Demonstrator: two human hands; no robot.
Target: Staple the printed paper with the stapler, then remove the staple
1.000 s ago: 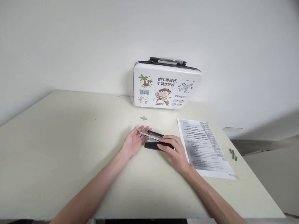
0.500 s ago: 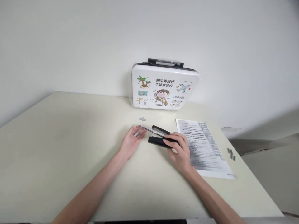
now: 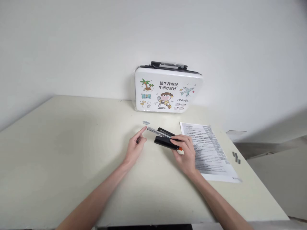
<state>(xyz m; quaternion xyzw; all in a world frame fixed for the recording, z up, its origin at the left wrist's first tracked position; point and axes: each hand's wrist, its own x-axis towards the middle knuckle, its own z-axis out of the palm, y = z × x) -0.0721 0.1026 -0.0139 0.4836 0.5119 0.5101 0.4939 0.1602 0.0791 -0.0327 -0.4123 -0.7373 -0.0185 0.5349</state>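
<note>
Black stapler (image 3: 165,142), opened out, is gripped by the right hand (image 3: 185,156) above the desk (image 3: 72,159), nearer its far edge; left hand (image 3: 134,147) points 1 finger beside it, others curled, contents unclear.

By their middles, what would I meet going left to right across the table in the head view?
Left grip, centre strips, stapler, right grip, paper, far-right strips. The case is left out: it overlaps the stapler's stretch.
</note>
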